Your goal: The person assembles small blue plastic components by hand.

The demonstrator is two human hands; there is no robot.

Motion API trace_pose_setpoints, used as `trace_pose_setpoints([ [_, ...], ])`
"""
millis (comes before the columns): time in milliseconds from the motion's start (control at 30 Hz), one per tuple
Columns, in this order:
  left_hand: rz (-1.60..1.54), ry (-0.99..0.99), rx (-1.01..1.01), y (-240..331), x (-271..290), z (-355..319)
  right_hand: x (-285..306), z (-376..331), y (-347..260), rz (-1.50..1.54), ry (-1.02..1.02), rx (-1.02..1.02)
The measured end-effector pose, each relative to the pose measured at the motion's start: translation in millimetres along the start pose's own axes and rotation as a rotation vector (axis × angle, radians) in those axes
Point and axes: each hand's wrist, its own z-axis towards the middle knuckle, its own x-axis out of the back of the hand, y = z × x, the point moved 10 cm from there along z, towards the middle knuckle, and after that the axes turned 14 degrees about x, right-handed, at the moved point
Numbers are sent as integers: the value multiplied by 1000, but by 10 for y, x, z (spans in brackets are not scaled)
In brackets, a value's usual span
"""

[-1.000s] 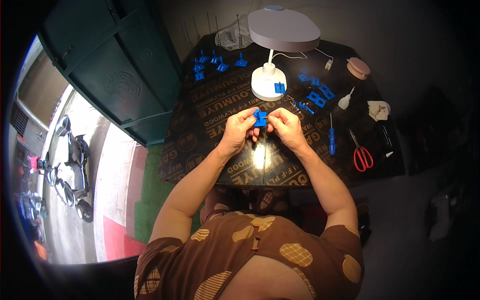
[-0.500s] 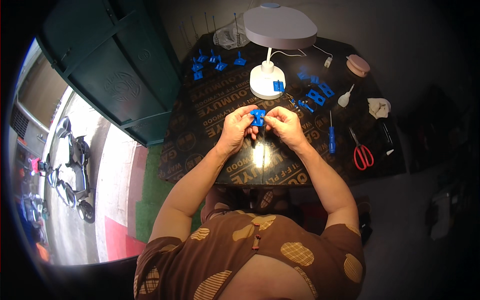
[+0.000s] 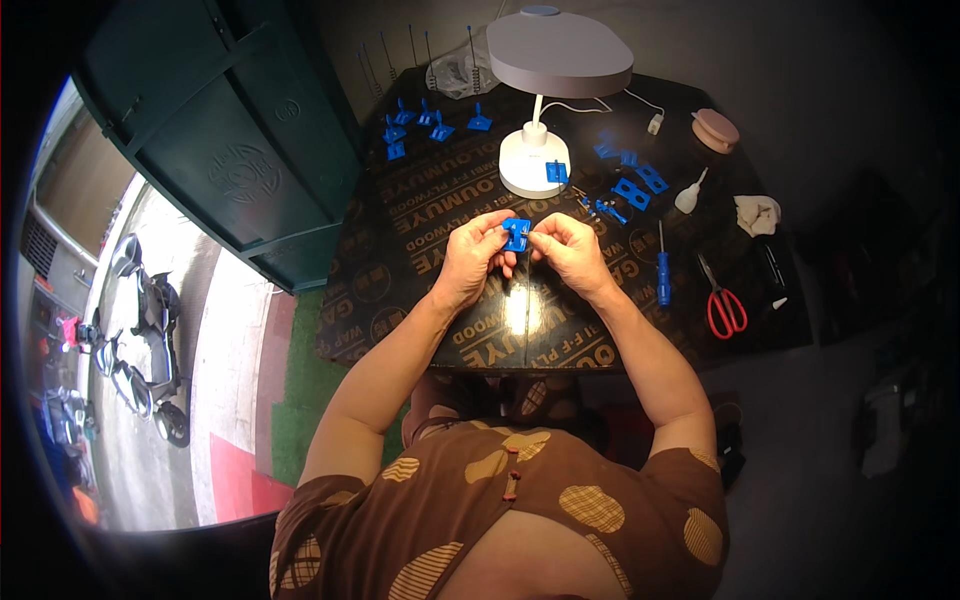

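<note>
Above the near half of the dark table, my left hand point(image 3: 468, 262) pinches a small blue plastic plate point(image 3: 515, 238) between thumb and fingers. From the other side my right hand point(image 3: 572, 258) meets the plate's right edge, its thumb and forefinger pressed together on a tiny piece too small to make out. Just beyond both hands stands a white desk lamp point(image 3: 527, 185), with another blue piece point(image 3: 556, 172) at its base. Right of the lamp lie blue plates point(image 3: 630, 194) and a scatter of small parts point(image 3: 592, 208).
Blue stands point(image 3: 441, 130) and upright springs on rods point(image 3: 475, 75) fill the back left, by a clear plastic bag point(image 3: 450, 78). To the right lie a blue screwdriver point(image 3: 663, 280), red-handled scissors point(image 3: 724, 308), a white squeeze bottle point(image 3: 688, 196), a cloth point(image 3: 757, 215) and a pink round case point(image 3: 715, 131).
Hardly anything differs. Both hands stay in place around the blue plate, with at most a slight shift of the fingers.
</note>
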Motion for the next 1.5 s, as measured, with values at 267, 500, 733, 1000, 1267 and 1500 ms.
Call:
trace_pose_setpoints([
  [267,-2,-46,-21,45,-72,-13,55,10,-41,20,50,-20],
  [500,-4,-52,-9,37,-77,-17,79,12,-29,-10,67,-16],
  [733,-10,-67,25,3,-91,-22,72,3,-90,-204,27,50],
  [1000,1,-58,38,-1,-80,-18,40,10,-247,-317,18,133],
  [1267,9,-42,12,42,-81,-24,45,13,-370,-435,48,258],
  [1500,58,-39,-16,105,-134,-56,76,29,-282,-385,61,246],
])
